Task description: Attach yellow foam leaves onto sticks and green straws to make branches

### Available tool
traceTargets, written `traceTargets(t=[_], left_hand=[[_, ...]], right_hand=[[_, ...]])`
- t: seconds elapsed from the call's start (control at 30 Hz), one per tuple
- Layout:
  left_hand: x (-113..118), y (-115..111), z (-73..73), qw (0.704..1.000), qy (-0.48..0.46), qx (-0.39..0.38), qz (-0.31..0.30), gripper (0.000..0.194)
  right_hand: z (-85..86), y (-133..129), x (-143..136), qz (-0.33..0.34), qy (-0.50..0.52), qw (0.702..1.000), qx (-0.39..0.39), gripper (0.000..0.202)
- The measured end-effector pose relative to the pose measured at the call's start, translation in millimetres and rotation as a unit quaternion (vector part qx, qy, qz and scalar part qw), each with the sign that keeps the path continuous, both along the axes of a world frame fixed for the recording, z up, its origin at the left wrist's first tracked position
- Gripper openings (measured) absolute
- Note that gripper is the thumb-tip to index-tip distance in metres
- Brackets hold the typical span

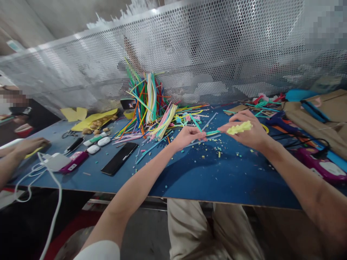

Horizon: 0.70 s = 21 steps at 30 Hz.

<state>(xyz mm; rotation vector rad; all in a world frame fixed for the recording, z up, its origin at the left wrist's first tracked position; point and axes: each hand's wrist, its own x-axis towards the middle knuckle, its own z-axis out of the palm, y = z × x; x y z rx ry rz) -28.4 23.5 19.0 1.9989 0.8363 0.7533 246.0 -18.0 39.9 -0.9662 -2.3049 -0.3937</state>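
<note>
Above the middle of the blue table, my left hand (189, 137) is closed, pinching a teal pipe cleaner (212, 133) between thumb and fingers. To its right, my right hand (248, 133) is also closed, with its fingertips at the other end of that teal strand. A pale yellow fuzzy zigzag piece (240, 128), seemingly made of pipe cleaner, lies against the fingers of this hand; how it is gripped I cannot make out. Behind my left hand lies a bundle of pastel pipe cleaners (166, 122), and a large multicoloured heap of pipe cleaners (151, 101) rises further back.
Small coloured clippings are scattered over the blue table (189, 180). A black phone (119, 159), a purple power strip (73, 161) and white cables lie left; another purple power strip (322, 164) sits right. Another person's hand (29, 146) rests far left. Perforated metal panel (173, 54) stands behind.
</note>
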Motion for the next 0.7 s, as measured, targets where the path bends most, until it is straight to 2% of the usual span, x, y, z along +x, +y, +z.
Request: traceTargets(t=[0.07,0.13,0.2,0.23,0.3,0.37,0.43,0.5,0.6,0.7], left_hand=[[1,-2,0.6,1.000,-0.007,-0.020,0.002,0.047],[1,-3,2.2,0.999,0.010,0.035,0.016,0.045],[0,-4,3.8,0.986,0.025,0.156,0.051,0.038],[-2,-4,4.3,0.971,0.032,0.227,0.072,0.034],[-5,-2,4.2,0.928,0.050,0.355,0.102,0.025],[-9,0,2.8,0.887,0.080,0.442,0.106,0.020],[-11,1,1.4,0.862,0.112,0.486,0.085,0.018],[-12,0,0.7,0.846,0.127,0.514,0.061,0.019],[-12,-2,0.8,0.829,0.119,0.545,0.045,0.020],[-12,-3,0.3,0.820,0.105,0.560,0.055,0.022]], right_hand=[[0.9,0,2,0.014,-0.013,1.000,0.025,0.025],[1.6,0,4,0.014,-0.014,1.000,0.010,0.024],[2.6,1,7,0.012,0.004,0.999,-0.033,0.024],[3.5,2,9,0.010,0.025,0.998,-0.063,0.025],[5.8,4,14,0.010,0.074,0.986,-0.146,0.029],[8.1,6,19,0.022,0.122,0.960,-0.250,0.041],[9.0,8,21,0.046,0.141,0.927,-0.344,0.050],[8.1,10,20,0.061,0.136,0.906,-0.397,0.047],[5.3,9,12,0.072,0.139,0.889,-0.430,0.038],[3.3,7,3,0.064,0.168,0.879,-0.442,0.036]])
